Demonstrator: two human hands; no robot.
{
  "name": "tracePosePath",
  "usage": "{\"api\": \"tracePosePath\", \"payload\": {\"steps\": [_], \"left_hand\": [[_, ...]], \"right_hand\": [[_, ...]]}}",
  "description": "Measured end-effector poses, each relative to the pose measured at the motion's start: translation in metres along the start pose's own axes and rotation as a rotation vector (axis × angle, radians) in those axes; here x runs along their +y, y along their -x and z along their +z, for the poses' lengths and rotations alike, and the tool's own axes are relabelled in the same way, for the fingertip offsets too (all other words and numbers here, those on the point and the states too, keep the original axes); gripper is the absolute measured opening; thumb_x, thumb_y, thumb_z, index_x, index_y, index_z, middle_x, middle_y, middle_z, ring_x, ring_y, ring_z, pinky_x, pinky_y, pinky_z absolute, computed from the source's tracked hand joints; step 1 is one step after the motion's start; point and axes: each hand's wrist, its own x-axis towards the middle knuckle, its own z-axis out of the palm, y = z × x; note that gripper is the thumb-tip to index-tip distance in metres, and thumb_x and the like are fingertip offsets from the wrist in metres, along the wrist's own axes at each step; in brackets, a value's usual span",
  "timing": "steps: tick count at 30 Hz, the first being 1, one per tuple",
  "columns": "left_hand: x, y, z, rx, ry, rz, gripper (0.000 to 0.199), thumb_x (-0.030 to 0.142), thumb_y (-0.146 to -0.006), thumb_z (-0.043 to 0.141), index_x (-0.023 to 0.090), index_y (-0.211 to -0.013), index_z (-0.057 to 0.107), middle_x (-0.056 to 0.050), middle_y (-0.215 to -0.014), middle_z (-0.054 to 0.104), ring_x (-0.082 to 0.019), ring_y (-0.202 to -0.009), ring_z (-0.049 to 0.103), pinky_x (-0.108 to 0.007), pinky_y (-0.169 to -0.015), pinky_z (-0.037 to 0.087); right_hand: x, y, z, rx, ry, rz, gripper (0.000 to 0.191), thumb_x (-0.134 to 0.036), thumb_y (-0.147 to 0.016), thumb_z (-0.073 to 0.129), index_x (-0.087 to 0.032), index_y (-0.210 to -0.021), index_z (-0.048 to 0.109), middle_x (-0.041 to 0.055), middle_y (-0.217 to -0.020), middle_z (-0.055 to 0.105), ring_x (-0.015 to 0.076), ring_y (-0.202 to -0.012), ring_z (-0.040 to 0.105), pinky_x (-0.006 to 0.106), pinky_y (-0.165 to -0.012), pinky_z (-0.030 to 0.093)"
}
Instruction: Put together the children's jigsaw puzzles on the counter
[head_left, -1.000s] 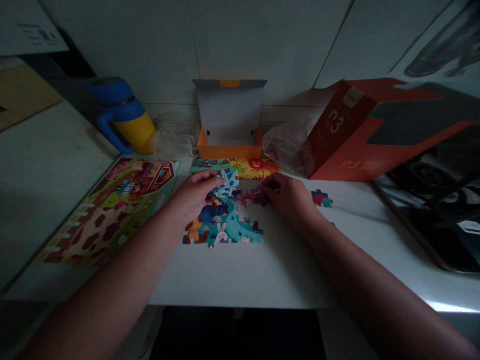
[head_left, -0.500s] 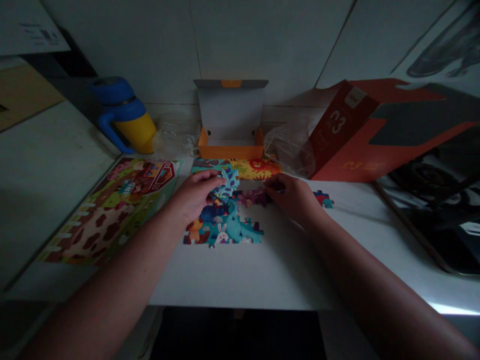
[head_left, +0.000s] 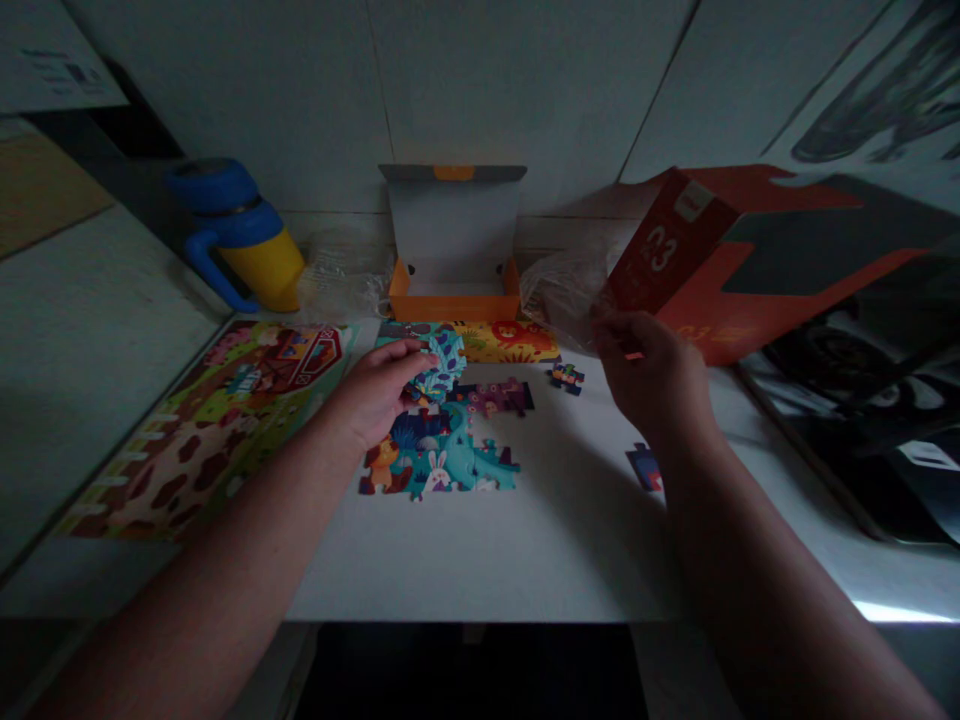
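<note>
My left hand (head_left: 379, 390) is closed round a few light-blue patterned puzzle pieces (head_left: 442, 362), held just above the partly joined puzzle. That joined part (head_left: 461, 465) shows a rabbit, a dog and a teal dinosaur tail, and a strip with a purple creature (head_left: 495, 398) lies along its upper side. My right hand (head_left: 652, 375) is raised over the table in front of the orange box, thumb and fingers pinched together; what they hold, if anything, is hidden. A loose dark puzzle piece (head_left: 566, 378) lies left of it, and a blue-and-red piece (head_left: 645, 467) lies partly under my right forearm.
An open orange-rimmed carton (head_left: 454, 308) stands at the back, with clear plastic wrap (head_left: 341, 285) beside it. Behind the puzzle lies a lion picture strip (head_left: 517, 342). A farm picture sheet (head_left: 202, 440), a blue-and-yellow mug (head_left: 262, 265) and a large orange box (head_left: 712, 270) flank the area.
My right hand has left the purple strip and moved right and up, uncovering the loose dark piece. My left hand stays nearly in place with its pieces.
</note>
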Motion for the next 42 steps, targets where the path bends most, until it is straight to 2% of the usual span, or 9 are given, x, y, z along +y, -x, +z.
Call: {"api": "tracePosePath", "payload": {"steps": [5, 10, 23, 25, 30, 33, 36, 39, 42], "left_hand": [[0.002, 0.001, 0.001, 0.04, -0.018, -0.018, 0.038, 0.031, -0.061, 0.091, 0.023, -0.093, 0.071, 0.0, -0.086, 0.07, -0.015, -0.071, 0.064, -0.022, -0.051, 0.043], [0.003, 0.002, 0.002, 0.055, -0.031, -0.016, 0.039, 0.032, -0.06, 0.091, 0.022, -0.092, 0.071, 0.001, -0.087, 0.07, -0.014, -0.072, 0.064, -0.021, -0.05, 0.042], [0.0, -0.001, -0.002, -0.023, -0.017, 0.012, 0.035, 0.033, -0.064, 0.091, 0.021, -0.091, 0.071, 0.001, -0.086, 0.068, -0.015, -0.074, 0.063, -0.021, -0.049, 0.044], [0.0, -0.003, -0.002, -0.013, -0.003, 0.015, 0.037, 0.032, -0.062, 0.092, 0.021, -0.09, 0.07, 0.001, -0.085, 0.068, -0.015, -0.074, 0.063, -0.022, -0.05, 0.045], [0.008, -0.003, -0.002, 0.054, 0.015, 0.024, 0.037, 0.032, -0.06, 0.091, 0.021, -0.089, 0.07, 0.0, -0.09, 0.069, -0.015, -0.076, 0.064, -0.022, -0.054, 0.044], [0.012, -0.003, -0.003, 0.072, 0.041, 0.029, 0.037, 0.031, -0.06, 0.091, 0.022, -0.089, 0.07, 0.0, -0.091, 0.07, -0.016, -0.077, 0.065, -0.024, -0.056, 0.047], [0.012, -0.004, -0.004, 0.069, 0.079, 0.036, 0.037, 0.028, -0.06, 0.091, 0.022, -0.089, 0.07, 0.0, -0.091, 0.071, -0.016, -0.076, 0.066, -0.025, -0.057, 0.051], [0.007, -0.002, -0.001, 0.033, 0.077, 0.047, 0.036, 0.028, -0.062, 0.09, 0.02, -0.091, 0.07, -0.001, -0.092, 0.071, -0.016, -0.077, 0.066, -0.024, -0.055, 0.05], [0.001, 0.005, 0.007, -0.046, 0.063, 0.007, 0.035, 0.029, -0.066, 0.088, 0.02, -0.095, 0.07, -0.002, -0.09, 0.07, -0.017, -0.077, 0.065, -0.023, -0.051, 0.049]], "right_hand": [[-0.011, 0.01, 0.017, -0.44, -0.036, -0.418, 0.025, -0.024, -0.1, 0.059, -0.026, -0.111, 0.082, 0.009, -0.114, 0.079, 0.0268, -0.106, 0.072, 0.042, -0.099, 0.055], [-0.018, 0.017, 0.033, -0.594, -0.015, -0.549, 0.031, -0.016, -0.098, 0.062, -0.026, -0.118, 0.082, 0.0087, -0.121, 0.078, 0.0263, -0.114, 0.07, 0.043, -0.105, 0.052], [-0.022, 0.017, 0.026, -0.615, -0.027, -0.546, 0.026, -0.017, -0.097, 0.063, -0.025, -0.112, 0.083, 0.0079, -0.118, 0.08, 0.0253, -0.109, 0.072, 0.04, -0.101, 0.053], [-0.02, 0.014, 0.02, -0.532, -0.034, -0.504, 0.023, -0.018, -0.098, 0.062, -0.023, -0.109, 0.082, 0.0081, -0.113, 0.081, 0.0258, -0.104, 0.073, 0.041, -0.099, 0.054], [-0.002, 0.002, -0.006, -0.062, 0.044, -0.166, 0.02, -0.027, -0.098, 0.061, -0.02, -0.106, 0.078, 0.0099, -0.098, 0.081, 0.0272, -0.089, 0.074, 0.039, -0.081, 0.056], [0.006, -0.003, -0.015, 0.023, 0.067, -0.046, 0.021, -0.032, -0.098, 0.061, -0.02, -0.105, 0.077, 0.0089, -0.09, 0.079, 0.026, -0.08, 0.073, 0.037, -0.072, 0.053], [0.004, -0.001, -0.01, -0.069, 0.067, -0.117, 0.021, -0.032, -0.1, 0.06, -0.02, -0.1, 0.077, 0.0094, -0.093, 0.078, 0.0259, -0.085, 0.073, 0.038, -0.079, 0.054], [-0.004, 0.007, 0.006, -0.275, 0.066, -0.292, 0.024, -0.036, -0.1, 0.064, -0.019, -0.11, 0.078, 0.0122, -0.109, 0.076, 0.0284, -0.103, 0.071, 0.043, -0.095, 0.054], [-0.009, 0.016, 0.02, -0.465, 0.155, -0.351, 0.046, -0.049, -0.092, 0.074, -0.019, -0.127, 0.074, 0.0173, -0.13, 0.07, 0.0357, -0.119, 0.065, 0.052, -0.104, 0.051]]}}
